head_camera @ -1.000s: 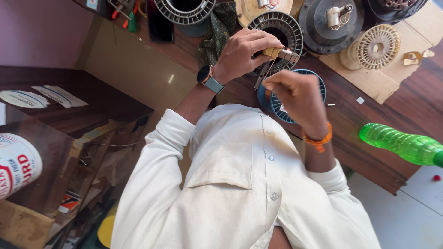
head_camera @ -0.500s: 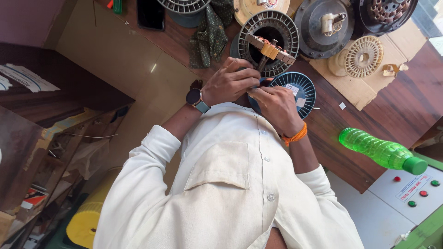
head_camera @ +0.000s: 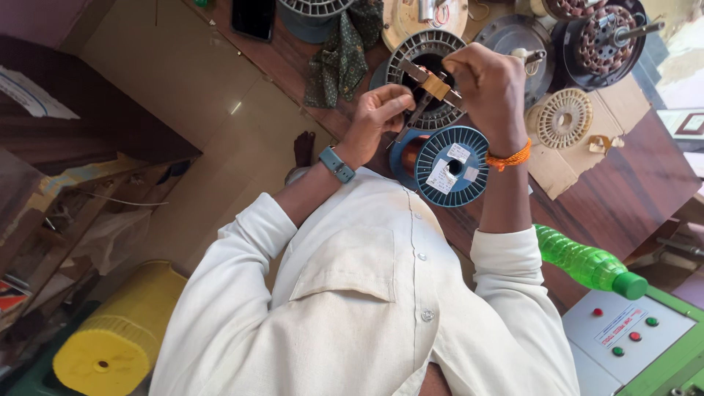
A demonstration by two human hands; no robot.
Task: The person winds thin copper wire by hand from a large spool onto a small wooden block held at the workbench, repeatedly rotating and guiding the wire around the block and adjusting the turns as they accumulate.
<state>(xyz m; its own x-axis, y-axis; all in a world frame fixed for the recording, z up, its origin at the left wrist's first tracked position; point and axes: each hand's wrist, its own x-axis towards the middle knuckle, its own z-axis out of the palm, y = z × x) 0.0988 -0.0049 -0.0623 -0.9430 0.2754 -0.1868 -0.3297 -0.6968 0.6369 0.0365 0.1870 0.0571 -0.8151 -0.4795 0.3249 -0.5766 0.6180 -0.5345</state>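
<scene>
Nearest the person, at 5 o'clock from the hands, a green plastic bottle (head_camera: 583, 262) lies on the bench (head_camera: 623, 198) beside a grey-and-green control box (head_camera: 634, 339). Far down at 7 o'clock a yellow drum (head_camera: 110, 345) sits on the floor.

Just under the hands stands a blue spool of copper wire (head_camera: 449, 166), with its paper-labelled flange facing up. The left hand (head_camera: 375, 117), which wears a wristwatch, is at 9 o'clock of the work. Its thumb and forefinger are pinched shut on the thin dark legs of a small metal frame (head_camera: 429, 86) with a tan block at its middle. The right hand (head_camera: 491, 84), with an orange thread on its wrist, comes in from 3 o'clock. Its fingers are curled closed round the frame's other end. So the frame is held in the air between both hands, above the spool and in front of a ribbed stator ring (head_camera: 429, 48) at 12 o'clock.

To do this step well, the right hand should probably be the steady anchor while the left pinch does the fine adjusting. Keeping the frame low over the spool seems wise, so that any wire runs short and stays untangled. I cannot tell whether wire is on the frame yet.

Farther off, at 11 o'clock, lies a green patterned cloth (head_camera: 339, 55). At 2 o'clock a cream plastic ring (head_camera: 563, 117) rests on cardboard (head_camera: 623, 110), and beyond it is a wound motor core (head_camera: 601, 37).
</scene>
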